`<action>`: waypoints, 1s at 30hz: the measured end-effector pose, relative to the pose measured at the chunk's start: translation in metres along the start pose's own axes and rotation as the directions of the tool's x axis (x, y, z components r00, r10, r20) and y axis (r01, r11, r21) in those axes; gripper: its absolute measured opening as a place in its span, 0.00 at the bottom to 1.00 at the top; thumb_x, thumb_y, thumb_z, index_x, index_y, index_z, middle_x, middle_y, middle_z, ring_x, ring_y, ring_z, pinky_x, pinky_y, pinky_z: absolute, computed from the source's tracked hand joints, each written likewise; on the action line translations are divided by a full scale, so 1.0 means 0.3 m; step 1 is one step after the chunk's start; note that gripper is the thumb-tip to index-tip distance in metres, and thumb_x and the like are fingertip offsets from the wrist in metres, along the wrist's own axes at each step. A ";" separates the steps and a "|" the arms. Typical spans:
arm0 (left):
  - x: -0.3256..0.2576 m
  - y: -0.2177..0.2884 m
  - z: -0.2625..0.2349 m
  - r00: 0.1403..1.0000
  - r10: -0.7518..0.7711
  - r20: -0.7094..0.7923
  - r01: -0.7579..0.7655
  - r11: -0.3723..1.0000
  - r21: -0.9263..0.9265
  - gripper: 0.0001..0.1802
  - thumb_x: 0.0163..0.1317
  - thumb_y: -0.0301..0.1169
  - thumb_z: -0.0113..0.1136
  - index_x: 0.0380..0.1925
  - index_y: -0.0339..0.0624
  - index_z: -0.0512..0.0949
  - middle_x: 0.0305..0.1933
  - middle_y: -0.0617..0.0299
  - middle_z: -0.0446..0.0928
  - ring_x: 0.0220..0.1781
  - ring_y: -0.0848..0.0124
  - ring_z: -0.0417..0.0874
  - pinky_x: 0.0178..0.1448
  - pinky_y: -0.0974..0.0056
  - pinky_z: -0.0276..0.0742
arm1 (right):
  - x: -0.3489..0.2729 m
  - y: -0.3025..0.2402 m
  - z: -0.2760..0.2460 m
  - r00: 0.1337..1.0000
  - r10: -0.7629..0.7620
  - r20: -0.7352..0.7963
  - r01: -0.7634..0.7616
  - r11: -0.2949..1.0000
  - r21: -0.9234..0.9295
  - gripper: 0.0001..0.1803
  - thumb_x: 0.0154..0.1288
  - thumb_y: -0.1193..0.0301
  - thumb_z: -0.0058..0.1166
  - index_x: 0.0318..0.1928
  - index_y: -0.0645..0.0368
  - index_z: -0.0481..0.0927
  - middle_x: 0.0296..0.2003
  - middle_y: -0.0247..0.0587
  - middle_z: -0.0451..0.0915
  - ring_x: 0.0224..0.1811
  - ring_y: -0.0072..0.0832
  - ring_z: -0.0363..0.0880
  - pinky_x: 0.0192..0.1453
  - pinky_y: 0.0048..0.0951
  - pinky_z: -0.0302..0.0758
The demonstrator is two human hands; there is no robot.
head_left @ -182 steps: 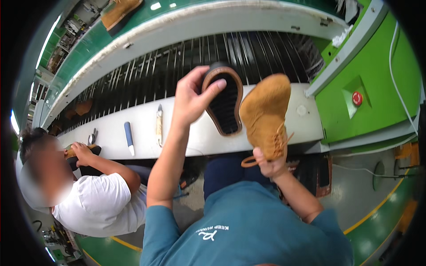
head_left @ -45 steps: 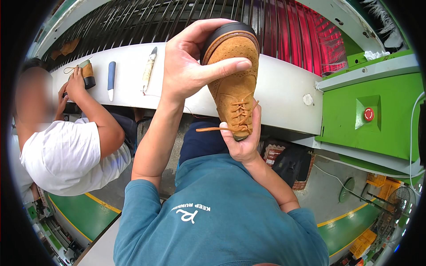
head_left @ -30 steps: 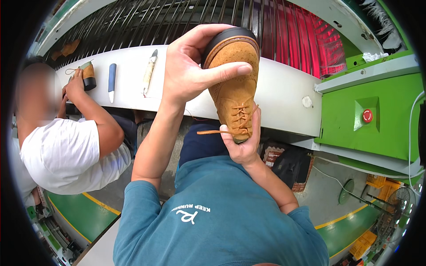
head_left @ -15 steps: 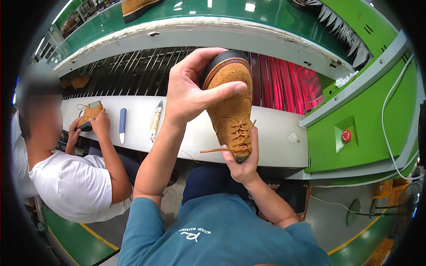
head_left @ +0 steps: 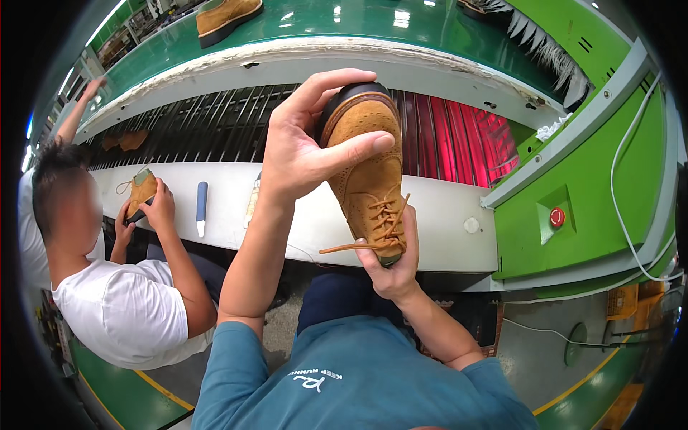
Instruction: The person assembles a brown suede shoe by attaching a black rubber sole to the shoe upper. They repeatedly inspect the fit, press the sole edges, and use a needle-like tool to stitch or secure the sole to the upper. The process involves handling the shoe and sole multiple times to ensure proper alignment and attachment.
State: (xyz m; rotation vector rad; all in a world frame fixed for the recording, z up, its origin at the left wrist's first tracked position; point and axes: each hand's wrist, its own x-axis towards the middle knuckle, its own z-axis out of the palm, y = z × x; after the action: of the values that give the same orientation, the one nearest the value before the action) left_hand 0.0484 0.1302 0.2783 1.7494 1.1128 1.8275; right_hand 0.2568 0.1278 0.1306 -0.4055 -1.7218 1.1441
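A tan suede lace-up shoe [head_left: 369,161] with a dark sole and a punched-hole pattern is held up before me, toe away from me and upper facing me. At the toe, my left hand [head_left: 301,136] wraps the left edge, its thumb across the upper and its fingers curled by the sole. My right hand [head_left: 394,269] grips the heel end from below, thumb near the opening. Tan laces [head_left: 387,218] are threaded through the eyelets, and one loose end sticks out to the left.
Behind the shoe run a white ledge [head_left: 444,229], metal rollers and a green conveyor belt [head_left: 308,25] carrying another tan shoe [head_left: 226,18]. A blue-handled tool [head_left: 201,208] lies on the ledge. To the left, a co-worker [head_left: 122,301] holds a similar shoe. A green machine [head_left: 588,193] stands right.
The held shoe and my hands shift very slightly left, with the grip kept. My left fingers look a little more raised at the toe. The co-worker's shoe has tilted, and another arm appears far left.
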 end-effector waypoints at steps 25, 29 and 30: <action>-0.109 0.057 -0.078 0.999 0.032 0.005 -0.031 0.988 -0.148 0.43 0.50 0.18 0.89 0.65 0.31 0.74 0.60 0.27 0.87 0.63 0.51 0.93 0.64 0.52 0.92 | -0.054 -0.006 0.036 0.977 -0.213 0.026 0.215 0.966 -0.147 0.58 0.61 0.56 0.79 0.82 0.74 0.64 0.69 0.64 0.72 0.68 0.54 0.76 0.73 0.48 0.75; -0.106 0.050 -0.072 1.000 0.000 0.002 0.001 0.987 -0.163 0.45 0.48 0.19 0.90 0.66 0.30 0.75 0.61 0.30 0.88 0.60 0.55 0.94 0.64 0.54 0.93 | -0.060 -0.012 0.030 0.980 -0.195 0.025 0.197 0.970 -0.146 0.58 0.62 0.55 0.79 0.82 0.74 0.63 0.69 0.64 0.72 0.68 0.53 0.75 0.74 0.48 0.75; -0.105 0.053 -0.069 1.000 -0.022 0.001 0.022 0.985 -0.173 0.45 0.48 0.19 0.90 0.67 0.30 0.75 0.61 0.31 0.88 0.60 0.56 0.94 0.64 0.54 0.93 | -0.063 -0.010 0.028 0.981 -0.190 0.027 0.192 0.970 -0.151 0.58 0.63 0.54 0.78 0.82 0.74 0.63 0.69 0.64 0.72 0.68 0.53 0.75 0.74 0.48 0.75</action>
State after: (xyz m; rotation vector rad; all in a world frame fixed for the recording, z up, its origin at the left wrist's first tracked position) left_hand 0.0375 0.0913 0.2712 1.6310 0.9395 1.8522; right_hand 0.2587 0.1088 0.1224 -0.3183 -1.8231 0.8808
